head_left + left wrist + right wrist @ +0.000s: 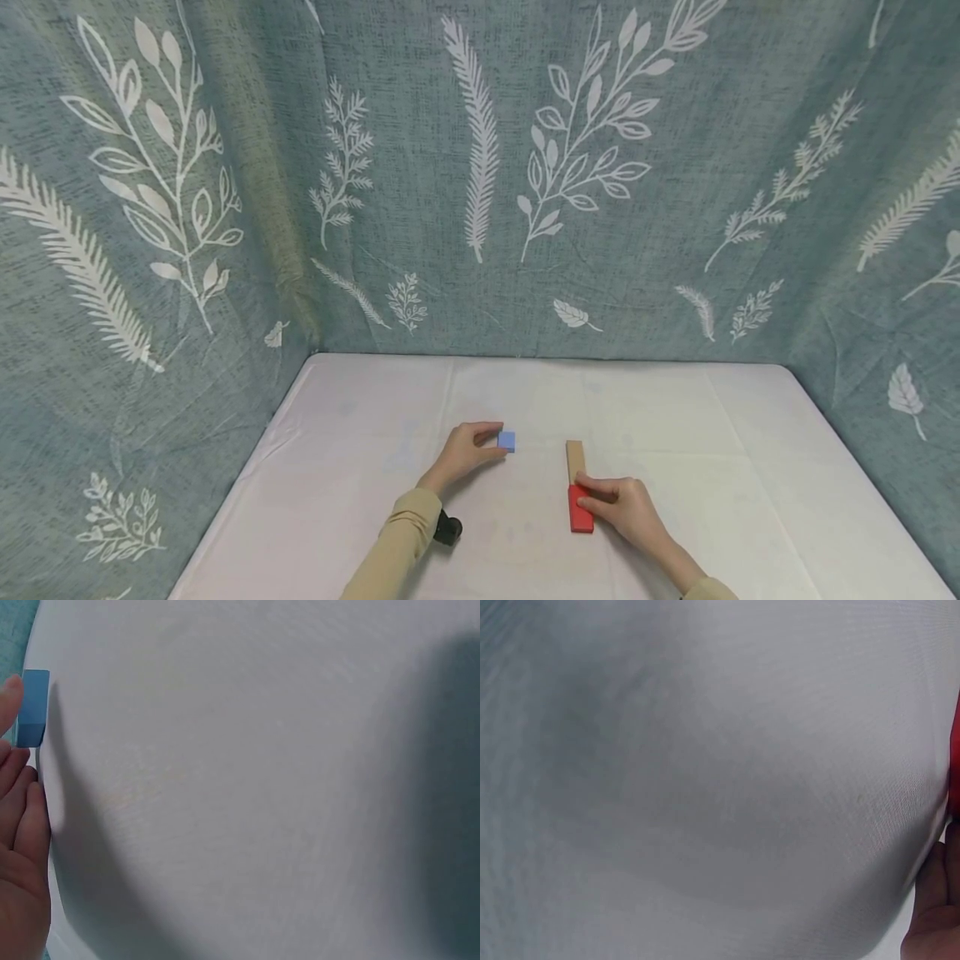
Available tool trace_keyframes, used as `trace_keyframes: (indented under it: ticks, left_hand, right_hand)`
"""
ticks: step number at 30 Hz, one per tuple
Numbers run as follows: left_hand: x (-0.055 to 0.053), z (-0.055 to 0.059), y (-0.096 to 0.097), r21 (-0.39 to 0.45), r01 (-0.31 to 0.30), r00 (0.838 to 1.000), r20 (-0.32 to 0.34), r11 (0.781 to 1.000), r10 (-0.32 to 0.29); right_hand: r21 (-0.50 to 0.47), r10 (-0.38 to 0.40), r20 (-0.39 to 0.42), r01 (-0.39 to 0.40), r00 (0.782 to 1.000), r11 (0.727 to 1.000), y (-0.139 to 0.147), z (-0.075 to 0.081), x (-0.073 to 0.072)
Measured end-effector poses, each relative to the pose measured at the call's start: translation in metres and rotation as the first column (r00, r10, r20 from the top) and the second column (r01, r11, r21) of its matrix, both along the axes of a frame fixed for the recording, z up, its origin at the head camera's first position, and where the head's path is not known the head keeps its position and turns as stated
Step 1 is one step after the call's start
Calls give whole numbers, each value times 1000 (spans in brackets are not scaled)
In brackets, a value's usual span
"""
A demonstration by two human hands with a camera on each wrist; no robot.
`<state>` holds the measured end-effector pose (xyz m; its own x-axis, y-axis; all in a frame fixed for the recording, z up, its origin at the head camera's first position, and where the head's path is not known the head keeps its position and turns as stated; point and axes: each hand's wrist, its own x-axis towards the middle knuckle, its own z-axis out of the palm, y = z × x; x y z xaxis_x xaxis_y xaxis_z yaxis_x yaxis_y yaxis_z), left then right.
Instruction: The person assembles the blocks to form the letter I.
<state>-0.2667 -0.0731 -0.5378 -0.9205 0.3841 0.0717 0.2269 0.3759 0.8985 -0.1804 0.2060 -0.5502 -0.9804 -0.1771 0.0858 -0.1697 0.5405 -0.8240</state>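
Between the thumb and fingers of my left hand (467, 454) is a small blue block (507, 442), pinched by its sides at the middle of the table. The left wrist view shows the same blue block (33, 709) at its left edge, beside the thumb. My right hand (626, 507) pinches a red block (581, 510) near its upper end. A tan wooden block (575, 460) lies lengthwise against the far end of the red one, forming a straight strip. Only a sliver of the red block (955, 761) appears in the right wrist view.
A white cloth covers the table (675, 417). Grey-green curtain (420, 167) with white leaf prints hangs behind and along both sides. A black wrist camera (447, 529) sits under the left sleeve, close to the table.
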Motion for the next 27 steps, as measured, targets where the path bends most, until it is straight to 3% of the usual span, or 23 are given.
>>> trace_keyframes:
  ticks: [13, 27]
  left_hand:
    - [-2, -10, 0, -5, -34, 999, -36, 999, 34]
    - [-2, -11, -1, -21, -34, 998, -53, 999, 33]
  right_hand:
    - [3, -6, -13, 6, 1000, 1000, 0, -1, 2]
    - [11, -12, -14, 12, 1000, 1000, -1, 0, 3]
